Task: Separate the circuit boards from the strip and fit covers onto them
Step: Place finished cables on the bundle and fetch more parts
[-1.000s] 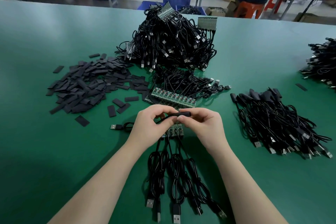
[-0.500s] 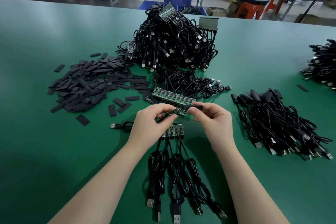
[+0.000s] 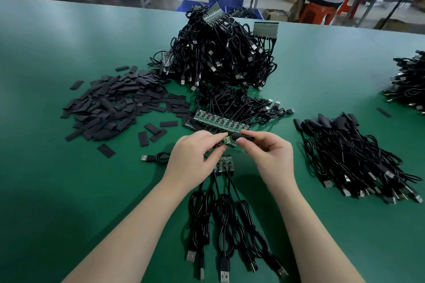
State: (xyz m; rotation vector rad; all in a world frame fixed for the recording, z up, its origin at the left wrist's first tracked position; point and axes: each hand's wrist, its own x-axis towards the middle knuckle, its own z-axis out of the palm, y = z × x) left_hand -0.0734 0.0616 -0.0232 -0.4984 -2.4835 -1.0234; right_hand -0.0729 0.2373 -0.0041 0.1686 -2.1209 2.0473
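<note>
Above the green table (image 3: 69, 190), left hand (image 3: 195, 158) fingers pinching a circuit board (image 3: 226, 140), right hand (image 3: 271, 156) fingers gripping a black cover (image 3: 243, 138)

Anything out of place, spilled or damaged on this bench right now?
Nothing looks damaged. Two strays stand out: one black cover lies alone on the green table, between the two cable heaps on the right and far from the cover pile, and a single USB cable sits apart, left of the left hand.
</note>
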